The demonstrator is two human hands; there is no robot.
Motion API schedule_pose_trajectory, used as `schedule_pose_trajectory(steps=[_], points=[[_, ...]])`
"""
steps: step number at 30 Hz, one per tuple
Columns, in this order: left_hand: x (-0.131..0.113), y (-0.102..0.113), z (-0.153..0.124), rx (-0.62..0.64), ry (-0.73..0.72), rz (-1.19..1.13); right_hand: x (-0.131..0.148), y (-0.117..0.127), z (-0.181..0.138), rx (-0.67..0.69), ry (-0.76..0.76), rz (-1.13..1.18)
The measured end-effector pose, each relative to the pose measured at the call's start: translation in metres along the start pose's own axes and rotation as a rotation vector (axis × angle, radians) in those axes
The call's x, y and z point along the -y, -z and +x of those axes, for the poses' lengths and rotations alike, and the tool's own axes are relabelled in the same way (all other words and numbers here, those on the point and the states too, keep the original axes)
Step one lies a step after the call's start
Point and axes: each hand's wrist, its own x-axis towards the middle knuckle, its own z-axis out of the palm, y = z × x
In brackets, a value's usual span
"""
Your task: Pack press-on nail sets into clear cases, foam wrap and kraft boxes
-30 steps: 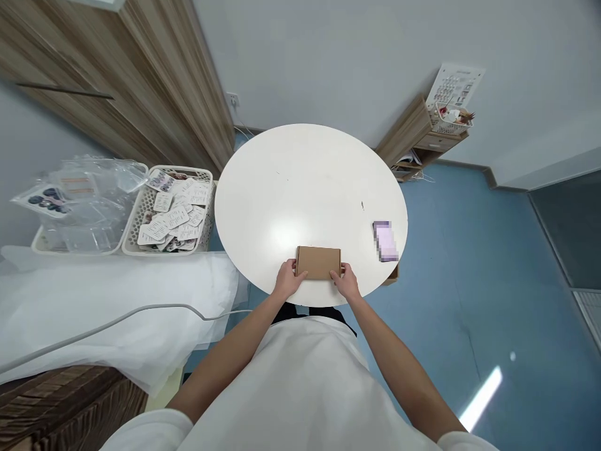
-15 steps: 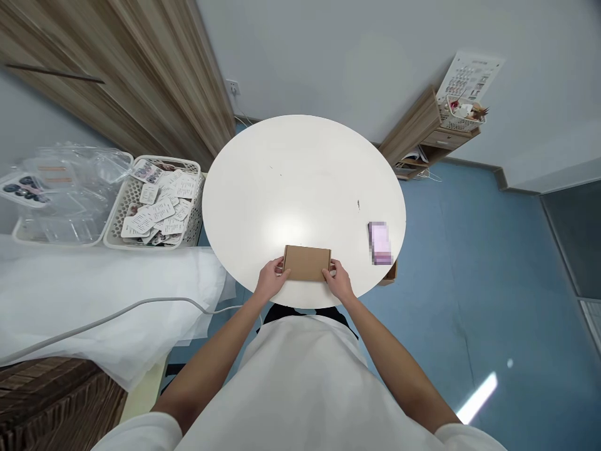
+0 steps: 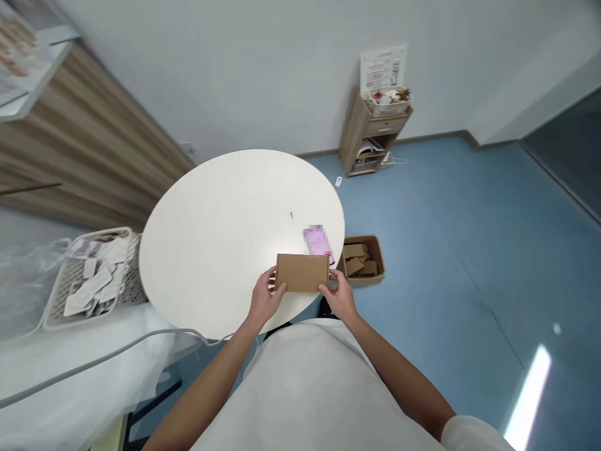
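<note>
Left hand (image 3: 265,298) and right hand (image 3: 340,297) of the person, set apart from each other, each closed on one short end of a flat brown cardboard box (image 3: 303,272), the thumbs at its near corners and the fingers curled along its sides. The box, closed and roughly level, lies before the torso, in view over the near right part of the round white table (image 3: 225,232); whether it bears on the tabletop cannot be told. Just beyond its right half, on the table, is a pixelated purple item (image 3: 317,240), its near end partly covered in view by the box. To the right of the table, on the blue floor (image 3: 446,250), stands a brown bin (image 3: 370,280) containing several small cardboard boxes (image 3: 355,265). To the left of the table, a white perforated basket (image 3: 79,322) holds printed cards (image 3: 96,285), with clear plastic packaging (image 3: 28,300) beside it; nearer the person, a grey hose (image 3: 117,345) crosses a white sheet (image 3: 84,366). Against the far wall stands a small wooden cabinet (image 3: 354,141).
</note>
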Motion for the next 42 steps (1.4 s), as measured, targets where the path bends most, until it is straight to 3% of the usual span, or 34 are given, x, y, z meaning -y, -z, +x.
schedule_pose_trajectory(steps=[6,12,16,19,22,27,33,37,42], points=[[-0.069,-0.099,0.024,0.265,-0.202,0.103,-0.047,0.096,-0.004,-0.25,-0.048,0.038],[-0.103,-0.188,0.059,0.505,-0.307,0.239,-0.093,0.154,0.003,-0.401,-0.188,0.006],[-0.126,-0.227,0.083,0.599,-0.365,0.226,-0.112,0.178,0.013,-0.453,-0.2,0.062],[-0.138,-0.241,0.094,0.677,-0.437,0.218,-0.122,0.187,0.017,-0.467,-0.202,0.115],[-0.135,-0.242,0.099,0.67,-0.437,0.251,-0.131,0.187,0.015,-0.466,-0.221,0.136],[-0.111,-0.231,0.095,0.664,-0.344,0.254,-0.139,0.173,0.001,-0.481,-0.239,0.164],[-0.107,-0.205,0.078,0.706,-0.269,0.074,-0.114,0.157,-0.005,-0.429,-0.227,0.17],[-0.111,-0.165,0.066,0.651,-0.316,0.053,-0.083,0.138,-0.004,-0.4,-0.12,0.174],[-0.087,-0.079,0.049,0.477,-0.393,0.065,-0.041,0.081,-0.002,-0.259,0.014,0.157]])
